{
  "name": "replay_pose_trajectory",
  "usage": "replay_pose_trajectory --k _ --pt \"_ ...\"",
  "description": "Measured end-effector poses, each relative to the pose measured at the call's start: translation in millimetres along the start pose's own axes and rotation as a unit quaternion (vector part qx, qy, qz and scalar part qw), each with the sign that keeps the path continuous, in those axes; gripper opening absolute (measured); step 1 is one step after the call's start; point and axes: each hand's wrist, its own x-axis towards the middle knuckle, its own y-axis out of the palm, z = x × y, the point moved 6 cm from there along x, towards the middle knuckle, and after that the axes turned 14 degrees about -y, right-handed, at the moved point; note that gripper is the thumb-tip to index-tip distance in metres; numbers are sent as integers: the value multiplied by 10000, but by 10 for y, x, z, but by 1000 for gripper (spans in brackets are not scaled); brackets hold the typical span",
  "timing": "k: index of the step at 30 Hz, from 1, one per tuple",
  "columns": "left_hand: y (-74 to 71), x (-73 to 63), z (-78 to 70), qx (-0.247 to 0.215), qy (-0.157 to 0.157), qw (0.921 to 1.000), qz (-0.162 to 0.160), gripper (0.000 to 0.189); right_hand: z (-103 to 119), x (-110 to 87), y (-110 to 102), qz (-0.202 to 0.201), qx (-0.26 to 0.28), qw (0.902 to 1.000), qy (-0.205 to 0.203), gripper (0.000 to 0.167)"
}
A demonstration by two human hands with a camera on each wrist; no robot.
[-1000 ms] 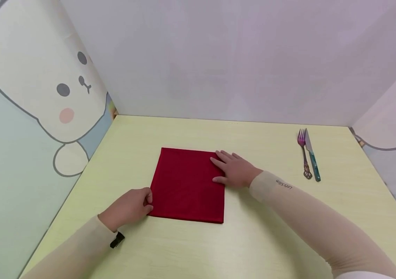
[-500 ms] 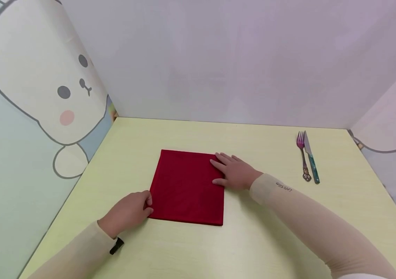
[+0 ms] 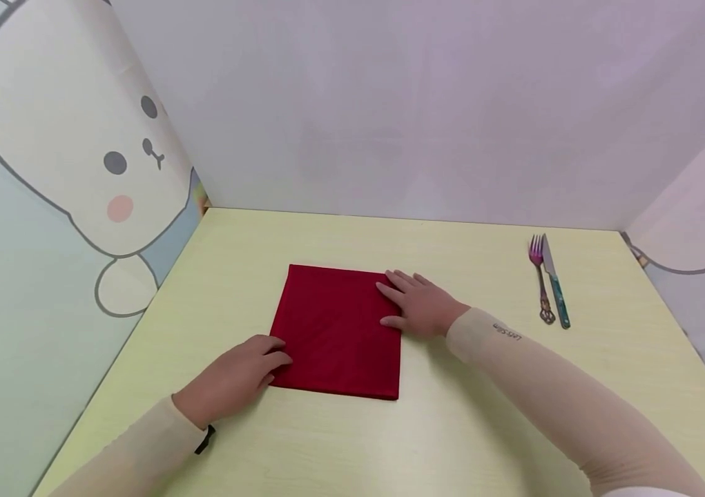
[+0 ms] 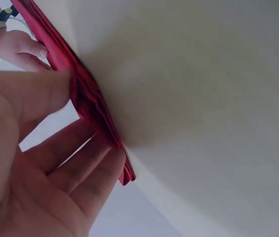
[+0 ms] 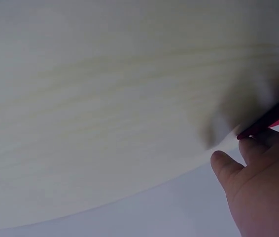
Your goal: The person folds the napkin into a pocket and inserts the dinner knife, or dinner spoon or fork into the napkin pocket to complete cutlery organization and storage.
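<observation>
On the pale-yellow tabletop (image 3: pixel 483 259), abt. centre, lies a flat, folded square of dark-red cloth (image 3: pixel 336 331), btwn both hands. L hand (image 3: pixel 234 376): fingers loosely bent over its near-left corner, thumb apart from them at the edge. R hand (image 3: pixel 425 307): fingers spread on its far-right corner, thumb on cloth. Off to R: purple-tined metal fork (image 3: pixel 541 283) w/ ornate handle, just beside a metal knife (image 3: pixel 556 284) w/ teal handle.

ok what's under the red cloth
The red cloth lies on the table, which shows around its edges. Anything else underneath is covered. On top, fingers of the left hand and right hand show.
</observation>
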Motion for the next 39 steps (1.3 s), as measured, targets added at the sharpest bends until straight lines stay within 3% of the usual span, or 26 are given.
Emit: replay_pose_trajectory --k 7,16,24,31,39 --pt "41 -33 -12 65 119 9999 107 37 77 -12 -13 -24 62 9995 -309 79" --pt "55 -72 17 -105 -27 9994 330 46 105 -49 19 49 242 9994 -251 82" --pt "59 -29 -15 -43 -32 9993 360 48 24 -68 62 82 251 9995 -196 83" --pt "77 55 -171 -18 146 9994 319 46 -109 -183 91 50 312 9993 -180 84" --pt "134 223 -471 161 210 9987 426 46 -291 -431 40 74 449 9989 -75 82"
